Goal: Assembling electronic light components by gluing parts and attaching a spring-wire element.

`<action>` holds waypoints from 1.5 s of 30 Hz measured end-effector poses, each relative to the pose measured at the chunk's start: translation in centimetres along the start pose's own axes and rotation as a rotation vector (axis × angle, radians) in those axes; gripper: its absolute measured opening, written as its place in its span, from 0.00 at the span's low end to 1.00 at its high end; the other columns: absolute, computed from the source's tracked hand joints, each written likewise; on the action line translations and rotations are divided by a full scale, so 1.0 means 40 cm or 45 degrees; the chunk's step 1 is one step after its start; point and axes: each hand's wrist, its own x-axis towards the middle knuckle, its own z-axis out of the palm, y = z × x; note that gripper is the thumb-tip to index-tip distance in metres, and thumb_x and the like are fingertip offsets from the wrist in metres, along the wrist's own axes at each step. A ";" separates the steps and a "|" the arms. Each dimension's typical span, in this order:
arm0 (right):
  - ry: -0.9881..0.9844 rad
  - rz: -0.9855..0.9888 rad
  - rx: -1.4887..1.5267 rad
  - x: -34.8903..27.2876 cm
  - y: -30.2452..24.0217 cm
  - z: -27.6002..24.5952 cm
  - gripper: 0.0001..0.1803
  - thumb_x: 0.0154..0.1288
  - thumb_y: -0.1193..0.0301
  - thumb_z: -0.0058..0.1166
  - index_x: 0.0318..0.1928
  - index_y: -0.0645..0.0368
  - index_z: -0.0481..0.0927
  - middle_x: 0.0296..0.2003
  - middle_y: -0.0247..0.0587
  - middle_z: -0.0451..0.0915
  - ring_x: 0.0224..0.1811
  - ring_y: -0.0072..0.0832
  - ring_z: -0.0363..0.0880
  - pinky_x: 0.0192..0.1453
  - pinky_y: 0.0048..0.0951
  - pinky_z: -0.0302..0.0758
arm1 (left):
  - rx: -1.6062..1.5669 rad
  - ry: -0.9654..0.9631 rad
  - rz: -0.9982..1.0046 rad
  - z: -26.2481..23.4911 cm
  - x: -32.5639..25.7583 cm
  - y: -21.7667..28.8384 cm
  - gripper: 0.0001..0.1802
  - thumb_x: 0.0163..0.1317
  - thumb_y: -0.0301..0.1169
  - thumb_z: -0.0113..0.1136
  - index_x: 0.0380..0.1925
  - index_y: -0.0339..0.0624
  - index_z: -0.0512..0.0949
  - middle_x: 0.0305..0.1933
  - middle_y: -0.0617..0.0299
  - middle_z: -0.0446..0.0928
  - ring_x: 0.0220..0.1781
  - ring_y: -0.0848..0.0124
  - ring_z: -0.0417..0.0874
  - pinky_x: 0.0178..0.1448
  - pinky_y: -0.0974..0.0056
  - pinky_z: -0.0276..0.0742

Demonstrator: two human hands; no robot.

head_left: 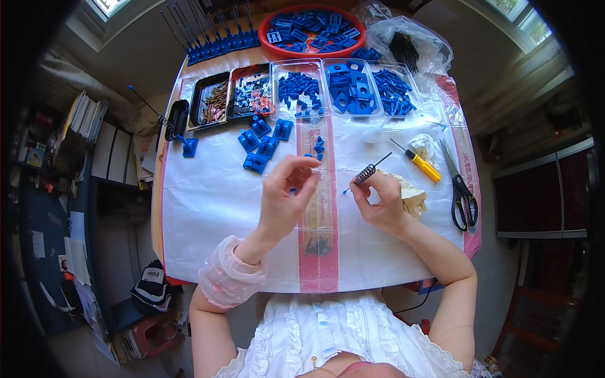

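My right hand (pixel 383 203) pinches a black coil spring (pixel 365 174) between thumb and fingertips. A thin dark rod sticks out from its upper end, and a small blue tip (pixel 345 191) shows at the lower end. To its left, my left hand (pixel 285 192) hovers over the sheet, fingers curled and thumb apart from the index finger. A blue bit (pixel 293 190) shows inside that curl; whether it lies in the palm or beneath cannot be made out. Several small blue plastic pieces (pixel 319 148) lie just beyond the left fingertips. Blue square brackets (pixel 267 147) sit grouped farther left.
Along the back stand a black tray of screws (pixel 211 101), one of small metal parts (pixel 250 91), and clear boxes of blue parts (pixel 351 88). Behind is a red basin (pixel 265 39). A yellow screwdriver (pixel 426 167), scissors (pixel 465 198) and a cream cloth (pixel 413 196) lie right.
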 end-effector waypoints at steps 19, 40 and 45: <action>0.015 -0.012 0.021 -0.003 0.003 -0.001 0.08 0.59 0.85 0.61 0.36 0.64 0.77 0.25 0.38 0.78 0.21 0.26 0.78 0.26 0.26 0.73 | 1.042 -0.305 0.216 -0.034 0.155 0.050 0.08 0.57 0.28 0.71 0.35 0.36 0.88 0.32 0.50 0.85 0.33 0.57 0.86 0.38 0.56 0.79; -0.009 -0.032 0.030 0.001 -0.004 0.004 0.08 0.58 0.85 0.61 0.36 0.63 0.77 0.24 0.38 0.77 0.22 0.26 0.78 0.27 0.26 0.73 | 0.920 -0.304 0.207 0.025 0.178 0.012 0.11 0.58 0.26 0.70 0.41 0.34 0.86 0.36 0.50 0.86 0.39 0.61 0.88 0.45 0.62 0.83; -0.004 -0.011 0.029 -0.002 -0.002 0.003 0.08 0.59 0.84 0.62 0.36 0.63 0.77 0.25 0.38 0.77 0.22 0.27 0.78 0.26 0.27 0.74 | -0.050 -0.320 0.046 0.030 0.159 0.167 0.09 0.69 0.27 0.66 0.45 0.33 0.84 0.40 0.58 0.87 0.41 0.76 0.86 0.46 0.71 0.81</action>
